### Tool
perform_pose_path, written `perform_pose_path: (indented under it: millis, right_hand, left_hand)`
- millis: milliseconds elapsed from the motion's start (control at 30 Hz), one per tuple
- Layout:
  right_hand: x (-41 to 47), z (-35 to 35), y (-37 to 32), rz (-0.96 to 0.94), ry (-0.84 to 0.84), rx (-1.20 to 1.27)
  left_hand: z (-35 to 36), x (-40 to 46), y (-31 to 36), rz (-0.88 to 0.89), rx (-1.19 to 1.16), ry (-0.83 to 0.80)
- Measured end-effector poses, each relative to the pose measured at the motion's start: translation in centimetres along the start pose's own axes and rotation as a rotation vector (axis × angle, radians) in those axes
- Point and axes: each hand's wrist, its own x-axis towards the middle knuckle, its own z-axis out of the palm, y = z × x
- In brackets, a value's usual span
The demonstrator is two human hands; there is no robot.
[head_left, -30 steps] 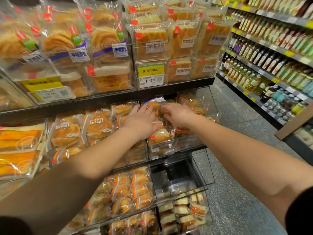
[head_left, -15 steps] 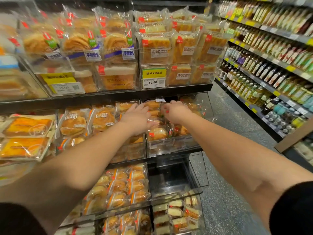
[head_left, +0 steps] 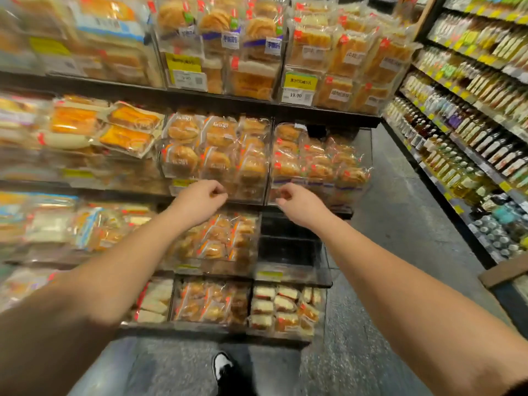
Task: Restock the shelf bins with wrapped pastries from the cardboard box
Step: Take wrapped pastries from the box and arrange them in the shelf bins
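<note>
Both arms reach toward the shelving, hands in the air in front of the middle tier. The left hand [head_left: 200,195] has its fingers loosely curled and holds nothing; the right hand [head_left: 297,202] is the same, empty. Just past the right hand, at about one o'clock from it, a clear bin [head_left: 320,192] is piled with wrapped pastries [head_left: 311,164]. At eleven o'clock from the left hand, a neighbouring bin [head_left: 251,192] holds round buns in printed wrappers [head_left: 217,150]. Below the hands, one bin holds small orange-striped packs [head_left: 220,241], and the compartment [head_left: 288,250] to its right looks dark and bare. The bottom tier has sandwich slices [head_left: 274,307]. A shoe [head_left: 223,367] shows at six o'clock.
</note>
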Motion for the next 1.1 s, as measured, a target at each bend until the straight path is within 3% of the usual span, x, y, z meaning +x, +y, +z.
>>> perform_pose_path:
  millis: [367,467,700,900,1100]
  right_hand:
    - [-8.3,16.6,-11.3,-0.438,-0.343,-0.413]
    - [-9.5,21.2,-16.4,-0.568,-0.408,-0.461]
    - [-11.8,34.2,-32.0,-0.799,-0.578,-0.532]
    - [-14.3,45.4,-47.3,-0.892,-0.677,-0.514]
    - [-15.2,53.3,-59.7,-0.925,-0.745,-0.475]
  left_hand:
    - [-1.2,-22.3,-16.7,-0.361,0.165,-0.082]
    - [-2.2,-27.4,-22.0,-0.450,0.139,-0.007]
    - [-8.4,-38.0,-35.8,-0.750,0.174,-0.034]
    - [-17.3,-46.4,-47.6,-0.848,0.203,-0.030]
    - [-25.3,-52.5,-58.8,-0.931,0.175,0.096]
